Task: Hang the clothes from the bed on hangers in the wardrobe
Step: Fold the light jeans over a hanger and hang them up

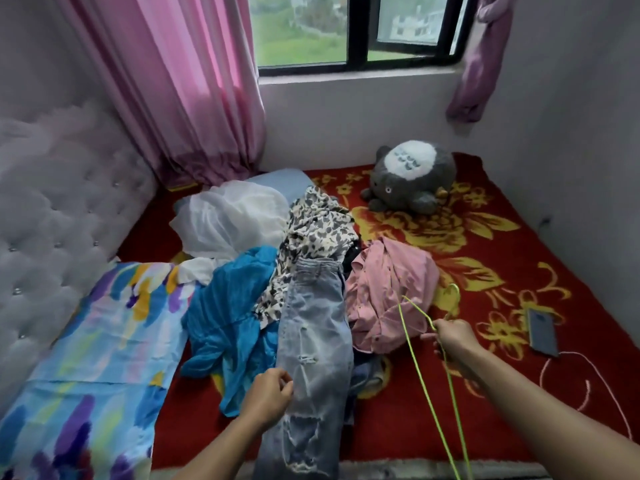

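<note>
A dark-framed window (pixel 356 29) on the far wall lets in soft daylight, with a pink curtain (pixel 180 84) hanging at its left. White walls (pixel 571 140) close the right corner, and a grey tufted headboard (pixel 59 216) lines the left.

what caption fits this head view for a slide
Left hand grips faded ripped blue jeans on the bed while right hand holds a thin lime-green wire hanger.

Plush toy (pixel 412 176), phone (pixel 542 334), perhaps charging

Soft daylight from the window (pixel 349 29); wide-angle edges bend, details slightly blurred.
</note>
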The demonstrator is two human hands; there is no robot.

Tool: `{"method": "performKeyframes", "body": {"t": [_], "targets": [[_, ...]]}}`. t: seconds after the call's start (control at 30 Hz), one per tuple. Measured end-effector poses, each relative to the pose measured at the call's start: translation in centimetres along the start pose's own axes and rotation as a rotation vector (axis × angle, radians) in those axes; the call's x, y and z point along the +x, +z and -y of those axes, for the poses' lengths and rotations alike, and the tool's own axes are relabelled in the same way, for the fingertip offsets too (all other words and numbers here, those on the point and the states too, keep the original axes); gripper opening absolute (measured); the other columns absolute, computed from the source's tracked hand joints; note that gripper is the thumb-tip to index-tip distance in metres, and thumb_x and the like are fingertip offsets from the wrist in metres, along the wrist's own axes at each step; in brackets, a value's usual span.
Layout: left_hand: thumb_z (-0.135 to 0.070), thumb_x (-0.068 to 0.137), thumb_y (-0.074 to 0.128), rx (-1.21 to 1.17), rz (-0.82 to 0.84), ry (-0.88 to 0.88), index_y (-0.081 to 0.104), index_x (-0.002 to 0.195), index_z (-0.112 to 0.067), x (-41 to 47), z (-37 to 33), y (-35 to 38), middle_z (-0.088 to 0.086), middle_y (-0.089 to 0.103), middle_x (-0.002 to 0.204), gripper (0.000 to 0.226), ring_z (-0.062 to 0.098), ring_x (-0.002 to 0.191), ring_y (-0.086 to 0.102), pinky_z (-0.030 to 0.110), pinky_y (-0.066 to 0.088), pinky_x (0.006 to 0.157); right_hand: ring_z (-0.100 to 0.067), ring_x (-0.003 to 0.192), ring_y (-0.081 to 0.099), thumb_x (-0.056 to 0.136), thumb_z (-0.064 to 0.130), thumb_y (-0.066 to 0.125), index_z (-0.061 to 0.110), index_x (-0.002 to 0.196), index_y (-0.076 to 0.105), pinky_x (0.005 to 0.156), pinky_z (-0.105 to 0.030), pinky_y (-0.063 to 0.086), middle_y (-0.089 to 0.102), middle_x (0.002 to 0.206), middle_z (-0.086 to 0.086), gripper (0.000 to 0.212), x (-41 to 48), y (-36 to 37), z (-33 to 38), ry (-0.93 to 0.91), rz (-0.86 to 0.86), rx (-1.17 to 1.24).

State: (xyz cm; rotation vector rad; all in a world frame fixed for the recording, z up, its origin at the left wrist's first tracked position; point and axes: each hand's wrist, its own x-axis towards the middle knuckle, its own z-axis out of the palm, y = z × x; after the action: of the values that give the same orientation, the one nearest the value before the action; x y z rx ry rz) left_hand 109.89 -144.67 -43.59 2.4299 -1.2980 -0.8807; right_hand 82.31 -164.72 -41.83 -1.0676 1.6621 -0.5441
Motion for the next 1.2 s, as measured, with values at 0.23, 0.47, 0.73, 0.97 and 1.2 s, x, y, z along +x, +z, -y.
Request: {"method": "performKeyframes", "body": {"t": [0.23,0.47,0.73,0.97,1.2], "targets": [[-0.024,0.088,0.058,-0.041,0.064,-0.095,0.053,0.066,-0.028,14.5,-3.9,1.7,-0.008,0.06,0.067,0.023,0.013,0.075,0.062,0.029,0.047,0.069,-0.027,0.062,0.061,0.091,0.021,0.063,0.002,0.062,0.067,0.061,-0.041,0.046,0.065,0.061,-0.016,0.035,14.5,3.1,2.2,-0.188,-0.025,-0.155],[-0.021,0.094,0.052,0.087,-0.055,-0.018,0.054,0.126,-0.018,31.5,-6.9,4.0,0.001,0.051,0.124,0.032,0.018,0.113,0.051,0.033,0.046,0.094,-0.006,0.047,0.052,0.095,0.017,0.058,0.014,0.057,0.061,0.053,-0.023,0.039,0.059,0.05,0.001,0.039,25.6,9.7,7.9,-0.428,0.061,-0.122],[-0.006,0.081,0.059,0.464,0.112,0.177,0.035,0.143,-0.028,46.4,-7.9,7.1,0.003,0.026,0.152,0.07,0.025,0.14,0.02,0.051,0.033,0.106,0.007,0.044,0.049,0.097,0.015,0.055,0.002,0.068,0.067,0.049,-0.01,0.031,0.053,0.046,0.017,0.034,32.9,16.1,7.0,-0.498,0.14,-0.122],[0.007,0.062,0.061,0.263,-0.189,0.433,0.055,0.121,-0.01,43.9,-3.1,10.8,0.009,0.052,0.131,0.062,0.028,0.123,0.044,0.048,0.045,0.094,-0.019,0.071,0.067,0.093,0.03,0.06,0.027,0.093,0.072,0.071,-0.044,0.057,0.07,0.072,0.002,0.013,34.7,22.6,8.4,-0.652,0.205,-0.229],[-0.031,0.075,0.064,0.564,0.107,0.316,0.026,0.145,-0.027,50.4,-5.2,8.5,0.003,0.043,0.141,0.08,0.027,0.137,0.027,0.059,0.007,0.113,-0.013,0.074,0.064,0.094,0.023,0.061,0.029,0.092,0.069,0.075,-0.035,0.054,0.068,0.075,0.007,0.011,35.2,24.6,7.3,-0.601,0.241,-0.276]]}}
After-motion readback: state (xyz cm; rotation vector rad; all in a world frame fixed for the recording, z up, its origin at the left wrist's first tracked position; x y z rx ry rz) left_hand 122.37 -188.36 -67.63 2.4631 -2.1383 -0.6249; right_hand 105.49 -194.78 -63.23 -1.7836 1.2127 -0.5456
